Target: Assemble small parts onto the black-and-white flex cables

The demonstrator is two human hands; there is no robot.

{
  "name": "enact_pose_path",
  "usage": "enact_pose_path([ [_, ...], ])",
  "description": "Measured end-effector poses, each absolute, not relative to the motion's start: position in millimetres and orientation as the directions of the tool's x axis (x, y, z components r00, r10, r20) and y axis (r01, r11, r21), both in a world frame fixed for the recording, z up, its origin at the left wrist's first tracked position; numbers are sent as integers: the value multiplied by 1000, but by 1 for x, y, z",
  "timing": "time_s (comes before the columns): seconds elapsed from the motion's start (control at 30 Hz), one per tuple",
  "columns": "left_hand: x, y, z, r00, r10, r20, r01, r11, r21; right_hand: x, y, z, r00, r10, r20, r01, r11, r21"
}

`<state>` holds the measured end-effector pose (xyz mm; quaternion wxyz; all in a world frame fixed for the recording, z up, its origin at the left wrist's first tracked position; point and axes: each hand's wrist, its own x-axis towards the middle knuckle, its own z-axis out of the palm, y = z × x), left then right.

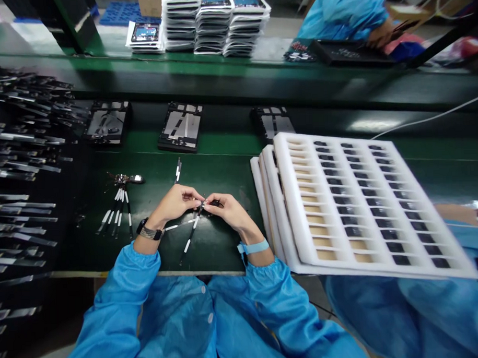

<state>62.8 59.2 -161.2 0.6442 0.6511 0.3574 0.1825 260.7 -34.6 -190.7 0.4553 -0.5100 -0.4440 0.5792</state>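
My left hand and my right hand meet over the green table, both pinched on a small bunch of thin black-and-white flex strips. The strips fan out downward from between my fingertips. A second bundle of the same strips lies to the left of my left hand, and a single strip lies just beyond my hands. I wear blue sleeves, a dark watch on the left wrist and a blue strap on the right wrist.
A stack of white foam trays with small dark parts fills the right. Rows of long strips cover the left. Three dark device frames lie on the belt. White tray stacks and another person in blue are beyond.
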Motion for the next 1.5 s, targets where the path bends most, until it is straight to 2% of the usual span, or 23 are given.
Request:
enact_pose_path([
  [0.3,63,58,-157,672,698,-247,242,109,964,260,-35,-193,-56,980,-193,-126,-199,-972],
  [0.53,50,61,-140,675,709,-204,234,56,971,258,-35,-198,-132,970,-203,-247,-230,-941],
  [0.77,48,66,-135,659,723,-210,228,74,971,256,-35,-188,-125,975,-184,-370,-218,-903],
  [0.87,48,69,-127,657,730,-186,241,30,970,257,-33,-188,-62,976,-209,-416,-216,-883],
  [0.97,51,84,-107,646,751,-134,287,-76,955,258,-30,-192,125,966,-228,-464,-146,-874],
  [1.07,63,125,-72,592,806,1,390,-287,875,261,-27,-195,289,932,-217,-479,-56,-876],
  [1.17,82,188,-36,456,841,291,530,-519,670,263,-27,-195,325,924,-200,-473,-24,-881],
  [1.27,95,247,-26,380,804,458,625,-588,514,264,-27,-195,325,923,-205,-475,-29,-880],
  [1.37,93,276,-55,357,819,449,686,-556,470,266,-25,-196,337,916,-218,-481,-31,-876],
  [1.5,68,270,-120,357,890,283,796,-449,407,267,-20,-201,384,899,-212,-468,-8,-884],
])
